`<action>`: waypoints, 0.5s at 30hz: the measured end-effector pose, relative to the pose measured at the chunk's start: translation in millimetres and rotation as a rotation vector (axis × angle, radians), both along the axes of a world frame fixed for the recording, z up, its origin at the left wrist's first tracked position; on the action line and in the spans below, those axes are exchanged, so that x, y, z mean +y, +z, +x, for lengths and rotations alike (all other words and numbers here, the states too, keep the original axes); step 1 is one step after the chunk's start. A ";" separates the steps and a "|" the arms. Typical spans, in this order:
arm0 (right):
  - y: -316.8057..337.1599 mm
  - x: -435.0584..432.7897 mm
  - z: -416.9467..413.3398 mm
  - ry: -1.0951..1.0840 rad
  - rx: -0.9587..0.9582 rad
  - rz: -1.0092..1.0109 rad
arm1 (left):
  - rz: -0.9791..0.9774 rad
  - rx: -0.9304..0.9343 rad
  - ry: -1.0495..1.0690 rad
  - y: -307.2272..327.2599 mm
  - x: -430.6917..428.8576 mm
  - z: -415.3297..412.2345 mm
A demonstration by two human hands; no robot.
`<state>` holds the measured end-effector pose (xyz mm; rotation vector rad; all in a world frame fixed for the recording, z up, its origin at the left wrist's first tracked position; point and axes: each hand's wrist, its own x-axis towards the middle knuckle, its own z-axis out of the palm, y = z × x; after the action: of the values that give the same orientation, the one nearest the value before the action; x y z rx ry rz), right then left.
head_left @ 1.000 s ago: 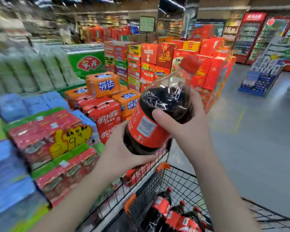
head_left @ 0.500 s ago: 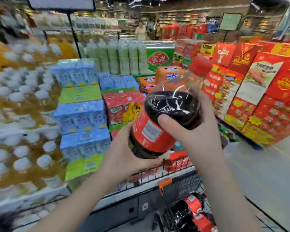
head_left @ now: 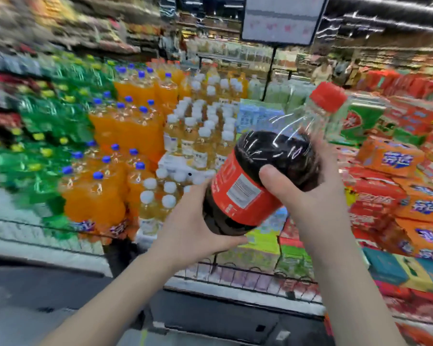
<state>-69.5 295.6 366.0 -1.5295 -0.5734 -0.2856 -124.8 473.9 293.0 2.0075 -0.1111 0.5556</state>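
Your left hand (head_left: 193, 231) curls under the base of a tilted cola bottle (head_left: 238, 196) and your right hand (head_left: 315, 203) grips its shoulder; a slack left grip could let it drop.

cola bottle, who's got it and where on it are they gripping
Both hands hold the cola bottle, tilted. The left hand cups its base; the right hand wraps its upper body, thumb just above the red label.

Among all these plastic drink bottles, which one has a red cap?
The dark cola plastic bottle being held; shelved bottles have blue, white or yellow caps.
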 end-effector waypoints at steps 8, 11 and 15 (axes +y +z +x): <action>-1.5 152.6 -67.4 0.213 0.043 -0.002 | 0.028 -0.058 0.194 3.6 133.3 -106.3; -9.0 201.3 -92.0 0.282 0.042 0.007 | 0.052 -0.070 0.289 -4.5 178.0 -145.3; -16.8 263.9 -120.3 0.407 0.057 0.017 | 0.060 -0.053 0.411 -13.0 226.8 -192.9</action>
<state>-189.8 559.4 349.2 -1.3633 -0.8171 0.0648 -317.7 700.7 280.0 2.0851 0.2621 0.8728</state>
